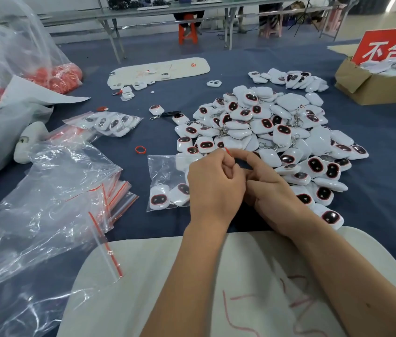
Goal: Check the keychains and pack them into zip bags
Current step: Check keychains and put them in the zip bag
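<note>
My keychains (282, 132) are glossy white plastic with metal clasps; the bags (46, 190) are clear, crinkly film (red zip strips), the tablecloth (374, 166) matt blue.

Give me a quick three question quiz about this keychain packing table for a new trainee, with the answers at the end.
1. True or false: the zip bag under the left hand already holds keychains.
2. Multiple choice: the loose red rubber band lies A) inside the cardboard box, B) on the blue cloth left of the keychain pile, C) on the white board nearest the person.
3. Fill in: beside the right hand, the fingertips pinch something thin and ____ in colour.

Key: 1 true. 2 B. 3 red.
</note>
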A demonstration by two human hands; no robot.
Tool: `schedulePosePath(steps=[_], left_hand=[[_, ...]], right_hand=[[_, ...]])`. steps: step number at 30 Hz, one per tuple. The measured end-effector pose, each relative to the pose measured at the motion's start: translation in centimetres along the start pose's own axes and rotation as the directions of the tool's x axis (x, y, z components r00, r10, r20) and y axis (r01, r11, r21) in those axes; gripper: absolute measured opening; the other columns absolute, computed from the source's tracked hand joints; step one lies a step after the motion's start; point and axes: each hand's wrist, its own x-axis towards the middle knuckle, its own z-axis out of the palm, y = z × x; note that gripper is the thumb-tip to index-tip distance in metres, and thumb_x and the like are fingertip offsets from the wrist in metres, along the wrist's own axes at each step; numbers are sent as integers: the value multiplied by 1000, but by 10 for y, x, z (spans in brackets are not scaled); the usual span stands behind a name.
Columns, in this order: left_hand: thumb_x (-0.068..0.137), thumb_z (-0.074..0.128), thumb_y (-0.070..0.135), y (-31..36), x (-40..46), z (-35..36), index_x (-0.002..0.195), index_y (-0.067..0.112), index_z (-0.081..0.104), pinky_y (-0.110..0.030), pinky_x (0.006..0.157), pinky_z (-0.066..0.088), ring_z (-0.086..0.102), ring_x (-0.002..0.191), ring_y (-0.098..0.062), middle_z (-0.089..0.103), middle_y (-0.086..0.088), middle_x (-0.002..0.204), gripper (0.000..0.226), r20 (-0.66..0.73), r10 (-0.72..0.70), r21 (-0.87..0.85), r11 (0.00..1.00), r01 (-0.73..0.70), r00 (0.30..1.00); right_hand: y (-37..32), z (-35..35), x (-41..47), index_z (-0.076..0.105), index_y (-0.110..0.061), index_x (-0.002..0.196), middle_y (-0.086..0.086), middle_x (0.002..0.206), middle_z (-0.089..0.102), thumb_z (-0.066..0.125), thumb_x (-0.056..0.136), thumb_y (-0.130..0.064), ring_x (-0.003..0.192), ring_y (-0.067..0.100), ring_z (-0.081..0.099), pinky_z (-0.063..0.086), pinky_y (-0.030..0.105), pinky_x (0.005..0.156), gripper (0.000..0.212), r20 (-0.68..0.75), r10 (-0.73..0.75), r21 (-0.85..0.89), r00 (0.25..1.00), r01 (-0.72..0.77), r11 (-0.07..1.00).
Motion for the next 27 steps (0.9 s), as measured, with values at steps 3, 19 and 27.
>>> schedulePosePath(steps=[3,19,27], left_hand=[[85,62,13,0,-1,-1,71,16,60,-34,62,49,58,63,-16,61,4,60,15,21,34,31,999,-35,999],[90,61,8,-12,-2,8,82,13,68,-44,71,52,61,72,-19,68,2,73,12,127,-5,82,997,-6,992],[89,60,18,-15,2,-10,82,16,68,-41,81,52,63,84,-29,70,-2,81,11,-133,-231,245,935,257,964]], right_hand=[[2,-1,2,38,-19,156,-4,100,78,33,97,21,82,4,70,53,15,70,72,-28,64,-80,998,-66,995],[10,-4,13,67,-9,122,6,116,69,43,99,8,94,8,69,57,20,85,38,-439,-348,-648,828,-24,762],[19,10,13,22,-27,165,-6,174,14,38,102,-29,155,24,13,30,46,113,65,23,-128,-997,991,32,68]])
